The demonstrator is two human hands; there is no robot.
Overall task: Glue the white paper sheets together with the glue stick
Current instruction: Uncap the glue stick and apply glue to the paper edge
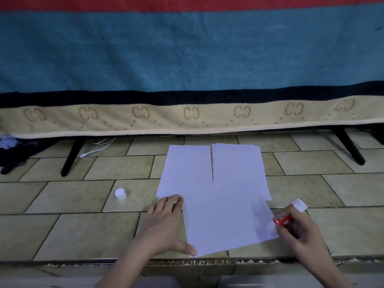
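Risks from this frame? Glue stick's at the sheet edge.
1. The right hand works the glue stick at the near sheet's right edge; glue may run off onto the floor tiles.
2. The left hand pins only the left side, so the sheet could skid or wrinkle under the stroke.
3. The cap sits loose on the floor, away from both hands; it may roll off or be forgotten.

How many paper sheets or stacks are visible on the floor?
3: near sheet under the left hand, far-left sheet, far-right stack. That stack's fanned top edge suggests several sheets; the exact count is hidden.
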